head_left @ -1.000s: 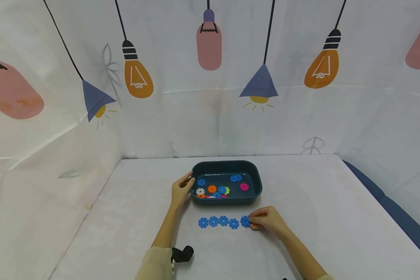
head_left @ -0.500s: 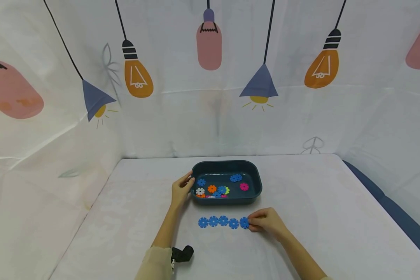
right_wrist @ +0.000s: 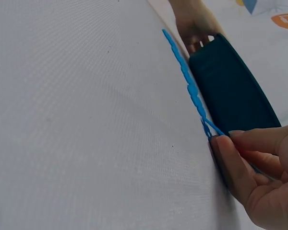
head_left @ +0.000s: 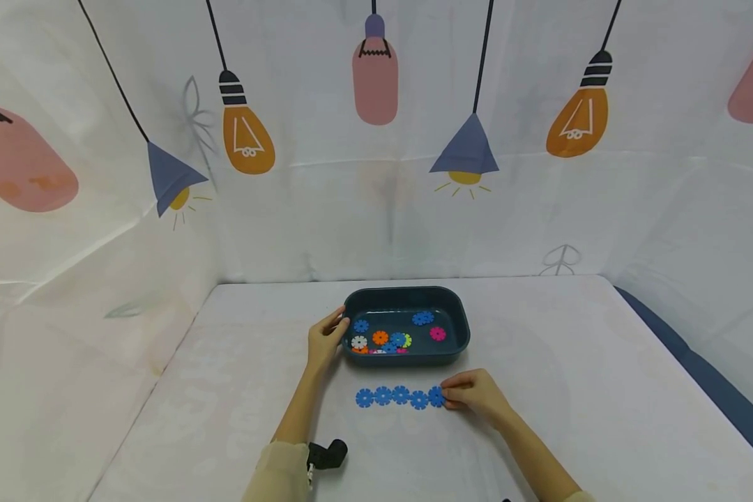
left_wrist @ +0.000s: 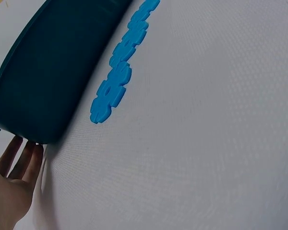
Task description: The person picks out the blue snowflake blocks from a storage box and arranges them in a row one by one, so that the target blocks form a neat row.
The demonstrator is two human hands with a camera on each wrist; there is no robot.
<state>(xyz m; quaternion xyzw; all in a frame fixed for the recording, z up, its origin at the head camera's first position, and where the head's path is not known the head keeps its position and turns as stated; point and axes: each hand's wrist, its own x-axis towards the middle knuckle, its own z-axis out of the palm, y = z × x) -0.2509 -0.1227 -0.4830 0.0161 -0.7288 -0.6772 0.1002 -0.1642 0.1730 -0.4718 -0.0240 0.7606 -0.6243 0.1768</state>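
Observation:
My left hand (head_left: 323, 341) holds the left end of a dark teal tray (head_left: 408, 361), thumb at the rim and fingertips against the outer wall. In front of the tray, several blue snowflake discs (head_left: 401, 395) lie joined in a row on the table. My right hand (head_left: 478, 397) pinches another blue snowflake disc (head_left: 436, 397) between thumb and fingers at the row's right end. The right wrist view shows this disc (right_wrist: 214, 127) tilted, its lower edge meeting the end of the row. Its near side is partly hidden by my fingertips.
Inside the tray lie loose snowflake discs: blue, an orange one (head_left: 380, 338), a white one (head_left: 359, 343), a pink one (head_left: 437, 335) and a yellow-green one, some overlapping. A white cloth covers the table (head_left: 276, 307). Behind it hangs a lamp-patterned curtain (head_left: 351, 223).
My right hand has moved slightly left with its blue snowflake disc, closing the gap to the row's end. My left hand and the tray have stayed in place.

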